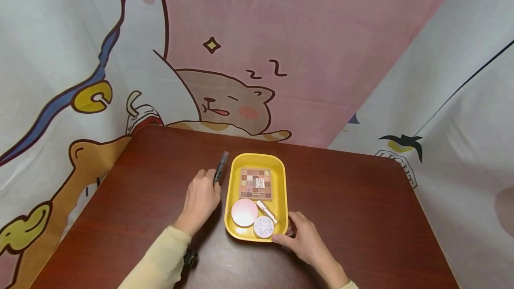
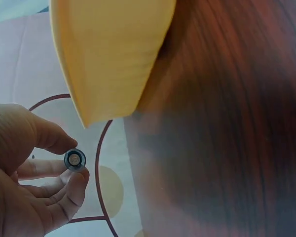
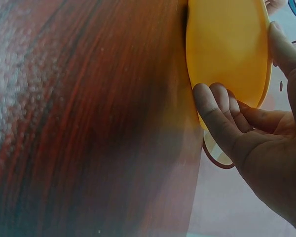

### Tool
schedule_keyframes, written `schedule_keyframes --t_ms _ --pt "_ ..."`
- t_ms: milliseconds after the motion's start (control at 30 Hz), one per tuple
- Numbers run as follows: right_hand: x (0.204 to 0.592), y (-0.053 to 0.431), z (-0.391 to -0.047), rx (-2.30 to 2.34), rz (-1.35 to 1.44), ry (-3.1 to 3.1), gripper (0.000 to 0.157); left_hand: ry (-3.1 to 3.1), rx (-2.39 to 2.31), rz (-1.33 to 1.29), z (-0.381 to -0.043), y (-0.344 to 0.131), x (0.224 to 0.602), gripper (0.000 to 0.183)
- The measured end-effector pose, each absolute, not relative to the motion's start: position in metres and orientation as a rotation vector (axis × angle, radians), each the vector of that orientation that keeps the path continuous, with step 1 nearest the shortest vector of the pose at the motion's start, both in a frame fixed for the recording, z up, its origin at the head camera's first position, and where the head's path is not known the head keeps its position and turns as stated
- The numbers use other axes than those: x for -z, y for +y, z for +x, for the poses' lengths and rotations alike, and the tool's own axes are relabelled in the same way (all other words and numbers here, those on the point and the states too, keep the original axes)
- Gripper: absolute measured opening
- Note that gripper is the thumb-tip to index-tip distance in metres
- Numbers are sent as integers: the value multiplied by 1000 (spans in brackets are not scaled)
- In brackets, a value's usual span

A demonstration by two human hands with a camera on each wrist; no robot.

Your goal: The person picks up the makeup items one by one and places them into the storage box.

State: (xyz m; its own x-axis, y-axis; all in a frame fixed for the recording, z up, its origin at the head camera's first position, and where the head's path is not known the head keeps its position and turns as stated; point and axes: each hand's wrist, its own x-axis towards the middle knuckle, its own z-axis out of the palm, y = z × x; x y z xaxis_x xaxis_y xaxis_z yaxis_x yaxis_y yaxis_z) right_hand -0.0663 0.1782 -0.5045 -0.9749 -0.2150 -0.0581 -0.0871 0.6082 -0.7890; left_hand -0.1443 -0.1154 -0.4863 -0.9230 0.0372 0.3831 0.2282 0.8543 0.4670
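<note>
In the head view my left hand (image 1: 202,197) holds a slim dark pen-like tube (image 1: 219,171) with a clear end, upright-leaning beside the tray's left side. The left wrist view shows the tube (image 2: 75,159) end-on, pinched between thumb and fingertips. My right hand (image 1: 307,237) grips the near right corner of a yellow tray (image 1: 284,191), thumb at the rim and fingers curled against the outer wall. Inside the tray lie an eyeshadow palette (image 1: 255,184), a round pink compact (image 1: 244,212), a lipstick tube (image 1: 267,211) and a smaller round case (image 1: 263,227) with a star pattern.
The brown wooden table (image 1: 353,200) runs under the tray, with its far edge close behind it. A cartoon-printed curtain (image 1: 321,57) hangs around the table. A small black object (image 1: 190,258) shows beside the left sleeve (image 1: 160,258).
</note>
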Motion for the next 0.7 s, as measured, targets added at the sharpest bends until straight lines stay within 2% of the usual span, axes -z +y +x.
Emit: schedule_keyframes --t_ms 700 --pt "504 177 -65 1312 -244 2682 57 -2608 763 -294 -129 -89 468 20"
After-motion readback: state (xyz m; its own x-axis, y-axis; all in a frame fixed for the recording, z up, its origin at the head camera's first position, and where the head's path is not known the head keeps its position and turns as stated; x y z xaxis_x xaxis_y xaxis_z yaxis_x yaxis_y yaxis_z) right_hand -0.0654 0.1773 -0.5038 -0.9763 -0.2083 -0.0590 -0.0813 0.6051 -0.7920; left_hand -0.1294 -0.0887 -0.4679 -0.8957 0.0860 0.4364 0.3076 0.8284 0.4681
